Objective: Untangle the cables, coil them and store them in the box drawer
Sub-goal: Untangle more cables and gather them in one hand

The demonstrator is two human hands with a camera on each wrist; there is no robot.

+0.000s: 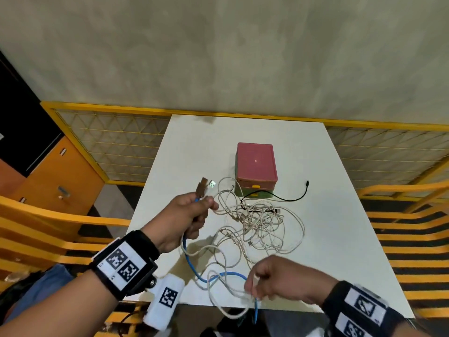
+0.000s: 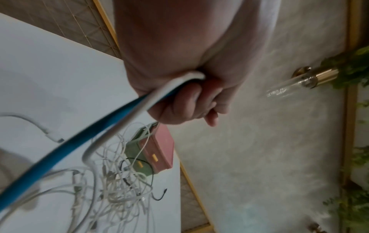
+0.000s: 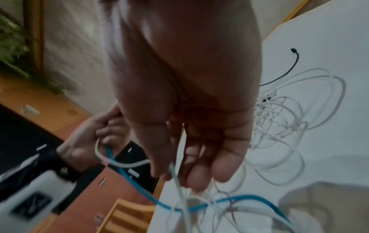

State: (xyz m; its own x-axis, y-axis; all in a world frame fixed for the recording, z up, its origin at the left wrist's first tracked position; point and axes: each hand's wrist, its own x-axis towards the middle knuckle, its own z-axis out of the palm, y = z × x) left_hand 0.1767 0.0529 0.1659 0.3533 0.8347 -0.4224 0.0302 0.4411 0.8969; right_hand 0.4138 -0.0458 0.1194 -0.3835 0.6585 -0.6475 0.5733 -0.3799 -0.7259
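Nearest the person, the right hand (image 1: 274, 279) pinches a white cable (image 3: 180, 190) between thumb and fingertips at the near edge of the table (image 1: 340, 239), where the blue cable (image 1: 228, 274) loops beside it and hangs over the edge. Further out, the left hand (image 1: 181, 218) is raised above the table, its grip closed around the blue cable and a white cable together, with their USB plugs (image 1: 205, 184) standing up out of the fist.

Beyond both hands, the tangle of white cables (image 1: 257, 222) lies mid-table, threaded by a black cable (image 1: 295, 197). Behind it stands the box (image 1: 256, 170), both drawers closed.

Judged step: freeing the blue cable. Recommended procedure:
- Keep the plug ends anchored in the left grip.
- Feed the blue length out through the right fingers slowly.
- Lift crossing white loops clear; do not pull against them, or knots may tighten.
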